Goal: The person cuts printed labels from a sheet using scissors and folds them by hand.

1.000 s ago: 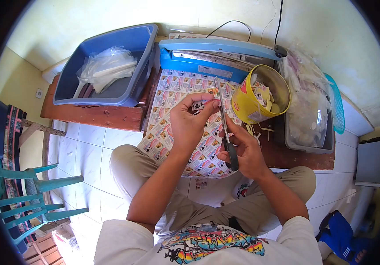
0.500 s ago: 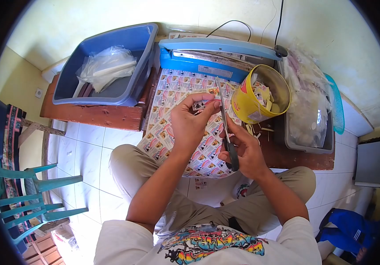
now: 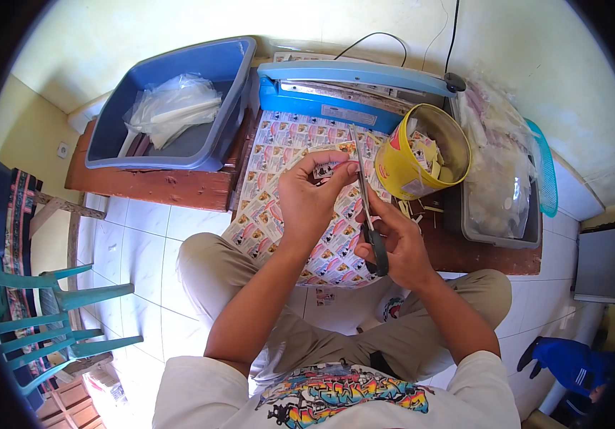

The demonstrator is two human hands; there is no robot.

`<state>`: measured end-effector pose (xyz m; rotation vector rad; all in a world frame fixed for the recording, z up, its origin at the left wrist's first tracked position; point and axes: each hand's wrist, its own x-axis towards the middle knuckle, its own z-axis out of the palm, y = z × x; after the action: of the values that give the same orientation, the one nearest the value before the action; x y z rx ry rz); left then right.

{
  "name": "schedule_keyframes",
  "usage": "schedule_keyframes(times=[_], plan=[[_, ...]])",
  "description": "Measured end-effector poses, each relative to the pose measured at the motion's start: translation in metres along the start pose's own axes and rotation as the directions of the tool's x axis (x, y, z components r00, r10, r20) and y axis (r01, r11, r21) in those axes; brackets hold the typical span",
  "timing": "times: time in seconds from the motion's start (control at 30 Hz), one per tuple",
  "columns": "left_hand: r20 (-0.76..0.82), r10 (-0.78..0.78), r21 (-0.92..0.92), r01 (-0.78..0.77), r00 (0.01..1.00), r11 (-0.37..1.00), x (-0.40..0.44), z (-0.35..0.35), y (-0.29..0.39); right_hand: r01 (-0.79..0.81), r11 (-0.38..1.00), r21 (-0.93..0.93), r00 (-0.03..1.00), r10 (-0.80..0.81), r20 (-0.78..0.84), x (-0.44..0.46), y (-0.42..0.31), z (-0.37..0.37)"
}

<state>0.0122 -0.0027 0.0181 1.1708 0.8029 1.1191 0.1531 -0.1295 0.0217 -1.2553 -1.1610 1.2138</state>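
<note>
Left of the yellow bucket (image 3: pixel 409 163), the left hand (image 3: pixel 306 201) pinches a printed label (image 3: pixel 343 169); the right hand (image 3: pixel 402 247) grips scissors (image 3: pixel 366 200). A blue impulse sealer (image 3: pixel 336 107) stands behind.

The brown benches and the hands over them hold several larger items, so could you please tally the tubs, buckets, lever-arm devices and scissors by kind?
Tubs: 2 (blue tub, grey tub)
Buckets: 1 (yellow bucket)
Lever-arm devices: 1 (blue device)
Scissors: 1 (black-handled scissors, in the right hand)
Total: 5
</note>
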Motion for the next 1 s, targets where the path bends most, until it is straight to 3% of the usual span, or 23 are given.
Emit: schedule_keyframes(times=[1.0], plan=[[0.018,0.009,-0.051,-0.008,1.000,0.999,0.0006,-0.0001,-0.0012,0.063,0.997,-0.037,0.998,-0.063,-0.006,0.0008,0.0020,0.0007]])
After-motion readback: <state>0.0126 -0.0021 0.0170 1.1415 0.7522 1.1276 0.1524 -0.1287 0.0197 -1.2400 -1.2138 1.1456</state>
